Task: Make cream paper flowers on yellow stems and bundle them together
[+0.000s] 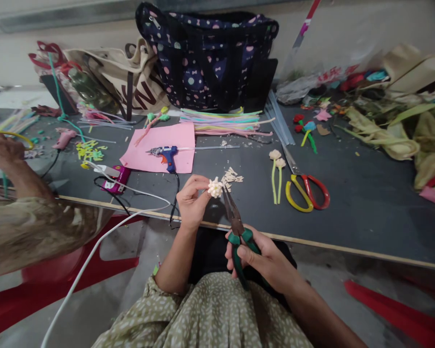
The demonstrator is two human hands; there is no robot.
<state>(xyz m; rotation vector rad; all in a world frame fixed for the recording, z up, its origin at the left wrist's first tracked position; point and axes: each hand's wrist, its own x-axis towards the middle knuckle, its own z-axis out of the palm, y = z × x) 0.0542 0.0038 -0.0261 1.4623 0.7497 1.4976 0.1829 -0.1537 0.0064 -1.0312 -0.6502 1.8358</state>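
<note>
Pinches a small cream flower (215,187) in the left hand (192,200), fingertips closed on it, just above the near edge of the table (366,212). Grips green-handled pliers (235,220) in the right hand (263,258), fingers wrapped round the handles, nose up against the flower's right side. Works beside yellow-and-red scissors (308,191) and two stemmed flowers (276,174) near that edge, with a blue glue gun (165,153) further in on a pink sheet (181,140). Shares the table's left edge with a co-worker's hand (2,150)
</note>
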